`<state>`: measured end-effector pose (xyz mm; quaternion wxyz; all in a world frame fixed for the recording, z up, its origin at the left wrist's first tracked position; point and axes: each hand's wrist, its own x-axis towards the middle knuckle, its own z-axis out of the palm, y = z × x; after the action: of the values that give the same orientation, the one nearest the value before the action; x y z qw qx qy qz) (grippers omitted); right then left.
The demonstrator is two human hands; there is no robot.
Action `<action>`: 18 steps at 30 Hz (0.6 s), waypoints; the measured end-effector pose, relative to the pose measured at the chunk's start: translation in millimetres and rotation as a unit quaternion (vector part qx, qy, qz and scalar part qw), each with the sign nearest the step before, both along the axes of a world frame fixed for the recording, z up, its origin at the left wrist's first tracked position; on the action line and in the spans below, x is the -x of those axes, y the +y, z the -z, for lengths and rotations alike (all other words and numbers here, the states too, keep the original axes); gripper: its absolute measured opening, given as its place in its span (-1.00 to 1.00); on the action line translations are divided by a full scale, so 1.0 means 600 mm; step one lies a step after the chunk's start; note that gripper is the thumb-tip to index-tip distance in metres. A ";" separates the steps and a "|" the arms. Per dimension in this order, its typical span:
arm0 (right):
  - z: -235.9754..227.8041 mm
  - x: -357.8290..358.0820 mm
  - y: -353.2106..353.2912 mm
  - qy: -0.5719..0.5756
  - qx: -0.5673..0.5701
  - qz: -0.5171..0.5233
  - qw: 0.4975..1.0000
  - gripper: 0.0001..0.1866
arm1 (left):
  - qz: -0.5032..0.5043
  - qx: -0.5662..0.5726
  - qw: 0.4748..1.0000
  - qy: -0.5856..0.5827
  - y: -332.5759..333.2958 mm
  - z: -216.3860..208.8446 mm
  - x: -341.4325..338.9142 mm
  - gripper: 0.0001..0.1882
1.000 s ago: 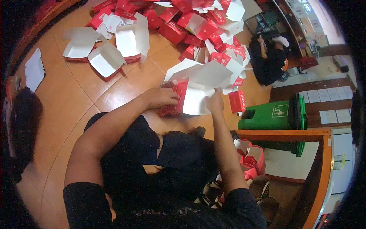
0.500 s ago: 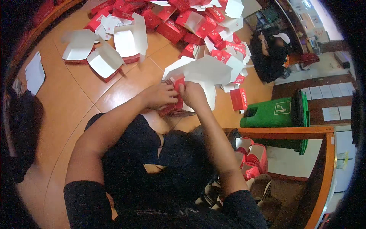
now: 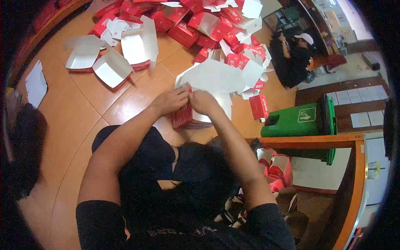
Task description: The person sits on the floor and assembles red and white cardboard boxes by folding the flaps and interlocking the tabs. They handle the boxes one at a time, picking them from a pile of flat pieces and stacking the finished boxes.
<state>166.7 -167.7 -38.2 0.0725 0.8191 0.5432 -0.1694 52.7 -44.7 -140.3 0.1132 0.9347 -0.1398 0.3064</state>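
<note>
A white-and-red cardboard food box (image 3: pixel 208 79), partly unfolded, lies on a stack of flat red box blanks (image 3: pixel 182 117) in front of my knees. My left hand (image 3: pixel 171 101) grips its near left edge, with its fingers bent over the card. Close beside it, my right hand (image 3: pixel 203 102) is closed on the same edge, its fingertips pinching the card near a red flap. The fingertips of both hands partly hide the fold between them. The white inner face of the box spreads out beyond my hands.
Three open white-lined boxes (image 3: pixel 112 68) stand on the tiled floor at left. A big heap of red boxes (image 3: pixel 212 27) lies beyond. At right are a green bin (image 3: pixel 291 118), an orange wooden rail (image 3: pixel 308 141) and nested red boxes (image 3: pixel 281 168). A person (image 3: pixel 293 58) sits farther off.
The red flap between my hands has folded down and now shows less. My right hand has moved slightly down and left, closer to the left hand. The white panel lies flatter.
</note>
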 end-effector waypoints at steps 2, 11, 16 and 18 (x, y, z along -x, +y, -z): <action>-0.012 0.005 -0.005 0.032 -0.026 0.082 0.996 -0.45 | 0.008 0.044 0.999 0.003 0.003 -0.009 0.007 -0.70; 0.031 -0.084 -0.243 -0.012 -0.371 0.367 0.853 -0.55 | -0.180 0.506 0.843 0.030 -0.110 -0.077 0.008 -0.57; 0.073 -0.042 -0.251 0.074 -0.341 0.391 0.852 -0.49 | -0.140 0.503 0.851 0.055 -0.120 -0.066 0.007 -0.56; 0.082 -0.034 -0.252 0.071 -0.349 0.406 0.842 -0.48 | -0.128 0.536 0.830 0.086 -0.111 -0.075 0.011 -0.57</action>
<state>187.0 -318.8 -87.4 -0.3322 0.9232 0.1891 -0.0400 46.0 -111.5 -95.3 0.5679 0.7595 0.1775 0.2630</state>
